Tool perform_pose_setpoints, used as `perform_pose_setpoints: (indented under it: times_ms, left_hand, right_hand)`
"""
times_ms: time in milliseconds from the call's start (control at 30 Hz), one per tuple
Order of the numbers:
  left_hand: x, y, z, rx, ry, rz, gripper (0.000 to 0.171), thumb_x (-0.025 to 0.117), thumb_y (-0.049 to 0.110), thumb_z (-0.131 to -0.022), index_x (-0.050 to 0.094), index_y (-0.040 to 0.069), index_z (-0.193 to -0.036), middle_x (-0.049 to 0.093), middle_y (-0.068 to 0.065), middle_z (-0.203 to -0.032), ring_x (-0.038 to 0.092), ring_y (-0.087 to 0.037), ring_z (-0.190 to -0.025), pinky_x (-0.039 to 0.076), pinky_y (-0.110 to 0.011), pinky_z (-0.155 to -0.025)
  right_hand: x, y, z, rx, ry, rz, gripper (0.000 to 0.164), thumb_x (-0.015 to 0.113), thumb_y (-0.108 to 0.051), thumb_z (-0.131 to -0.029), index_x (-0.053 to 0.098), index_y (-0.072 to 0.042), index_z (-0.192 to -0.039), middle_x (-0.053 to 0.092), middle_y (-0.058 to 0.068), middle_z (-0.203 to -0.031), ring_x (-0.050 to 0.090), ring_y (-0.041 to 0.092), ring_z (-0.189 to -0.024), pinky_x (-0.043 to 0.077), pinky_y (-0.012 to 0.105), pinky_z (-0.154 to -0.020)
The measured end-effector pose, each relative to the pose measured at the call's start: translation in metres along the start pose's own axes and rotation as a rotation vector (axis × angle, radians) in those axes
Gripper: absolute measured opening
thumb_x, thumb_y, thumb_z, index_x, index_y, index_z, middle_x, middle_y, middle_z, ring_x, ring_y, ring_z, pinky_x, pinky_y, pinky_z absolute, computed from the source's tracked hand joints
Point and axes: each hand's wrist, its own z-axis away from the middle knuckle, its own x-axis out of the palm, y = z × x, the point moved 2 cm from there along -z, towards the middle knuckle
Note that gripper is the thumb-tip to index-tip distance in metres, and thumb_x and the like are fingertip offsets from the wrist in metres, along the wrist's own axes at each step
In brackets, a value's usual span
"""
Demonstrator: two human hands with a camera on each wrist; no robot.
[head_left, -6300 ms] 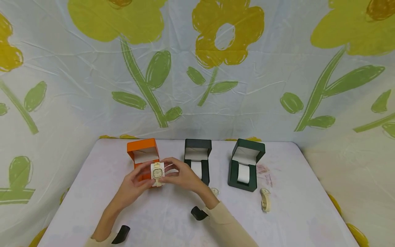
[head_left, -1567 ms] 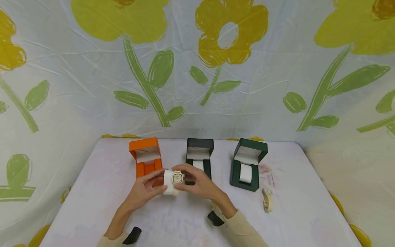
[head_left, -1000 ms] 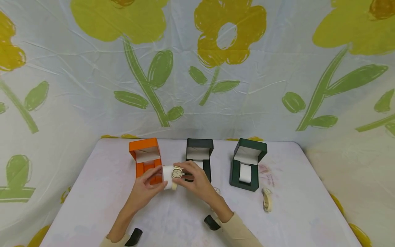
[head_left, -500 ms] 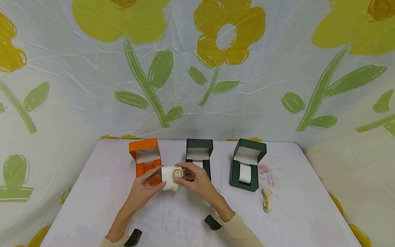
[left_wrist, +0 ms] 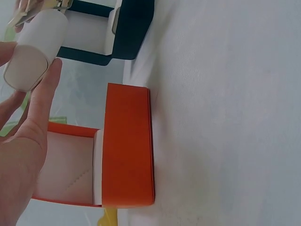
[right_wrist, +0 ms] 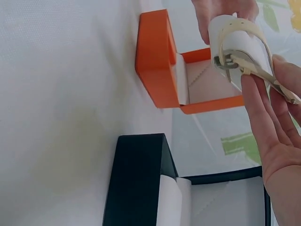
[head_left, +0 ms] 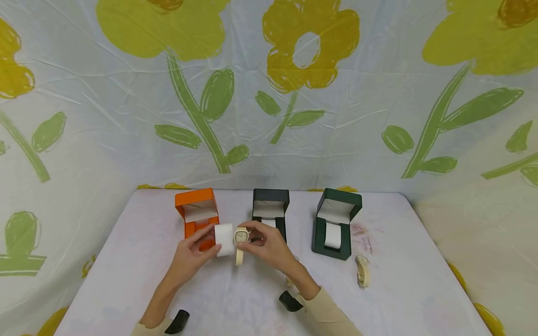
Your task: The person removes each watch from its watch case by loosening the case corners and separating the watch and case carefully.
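Note:
My left hand point(head_left: 185, 262) holds a white watch cushion point(head_left: 224, 240) by its left end, thumb and fingers on opposite sides. With my right hand point(head_left: 274, 249) I pinch a wristwatch point(head_left: 241, 235) with a square gold-toned case and a cream strap. In the head view a narrow gap separates the watch from the cushion's right end, and part of the strap hangs down. The right wrist view shows the strap point(right_wrist: 245, 26) bowed in a loop close by the cushion's end. Both hands are above the table, in front of the open orange watch box point(head_left: 195, 200), whose seat holds no cushion.
An open black watch box point(head_left: 271, 196) and an open dark green one point(head_left: 339, 199) stand to the right, each with a white cushion inside. Another cream-strapped watch point(head_left: 362, 271) lies at the right. One more watch point(head_left: 289, 282) is mostly hidden by my right forearm.
Earlier the watch sat around the cushion in front of the orange box. Both hands moved right with it, then the watch slid rightward off the cushion's end, and the two are now apart.

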Motion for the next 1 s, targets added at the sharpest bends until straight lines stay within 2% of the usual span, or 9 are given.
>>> perform_pose_setpoints:
  times_ms: [200,367,533,700,900,1000]
  left_hand:
    - [-0.004,-0.001,-0.001,-0.003,0.003,0.013,0.059,0.075,-0.005,-0.090,0.051,-0.008,-0.144,0.057,-0.028,-0.136,0.065,-0.014,-0.110,0.059,-0.029,-0.086]
    - [-0.006,-0.001,-0.001,0.017,0.009,0.023,0.059,0.074,-0.009,-0.089,0.050,-0.011,-0.144,0.056,-0.030,-0.135,0.065,-0.014,-0.108,0.059,-0.029,-0.085]
    - [-0.009,0.000,-0.002,0.021,0.018,0.024,0.061,0.074,-0.009,-0.089,0.050,-0.010,-0.144,0.056,-0.027,-0.134,0.064,-0.016,-0.109,0.059,-0.029,-0.085]
    - [-0.013,-0.001,-0.002,0.008,0.025,0.008,0.060,0.075,-0.007,-0.090,0.050,-0.009,-0.145,0.057,-0.024,-0.134,0.063,-0.014,-0.110,0.059,-0.027,-0.085]
    - [-0.013,-0.001,-0.002,-0.006,0.034,0.009,0.061,0.075,-0.006,-0.090,0.050,-0.010,-0.145,0.056,-0.025,-0.136,0.063,-0.013,-0.111,0.058,-0.027,-0.087]
    - [-0.013,-0.001,-0.002,-0.013,0.042,0.004,0.061,0.075,-0.006,-0.090,0.050,-0.009,-0.145,0.055,-0.025,-0.137,0.063,-0.012,-0.111,0.058,-0.026,-0.087]
  right_hand:
    - [0.002,0.002,0.003,0.026,-0.030,-0.015,0.041,0.083,-0.007,-0.087,0.068,-0.006,-0.125,0.070,0.008,-0.108,0.068,0.022,-0.089,0.062,0.035,-0.076]
    - [0.004,0.005,0.007,0.062,-0.047,0.000,0.040,0.084,-0.010,-0.087,0.069,-0.008,-0.124,0.070,0.003,-0.105,0.068,0.017,-0.087,0.062,0.033,-0.073]
    - [0.009,0.007,0.010,0.063,-0.066,0.014,0.039,0.084,-0.011,-0.087,0.069,-0.009,-0.123,0.070,0.003,-0.101,0.068,0.015,-0.083,0.061,0.031,-0.069]
    - [0.016,0.011,0.013,0.069,-0.089,0.022,0.041,0.084,-0.010,-0.087,0.068,-0.005,-0.124,0.071,0.007,-0.104,0.069,0.018,-0.085,0.059,0.029,-0.069]
    - [0.024,0.016,0.019,0.195,-0.121,0.029,0.038,0.084,-0.010,-0.087,0.068,-0.006,-0.122,0.071,0.004,-0.104,0.069,0.014,-0.087,0.058,0.024,-0.073]
    - [0.028,0.019,0.023,0.218,-0.129,0.031,0.036,0.083,-0.009,-0.087,0.069,-0.006,-0.120,0.071,0.003,-0.103,0.069,0.013,-0.086,0.058,0.024,-0.072]
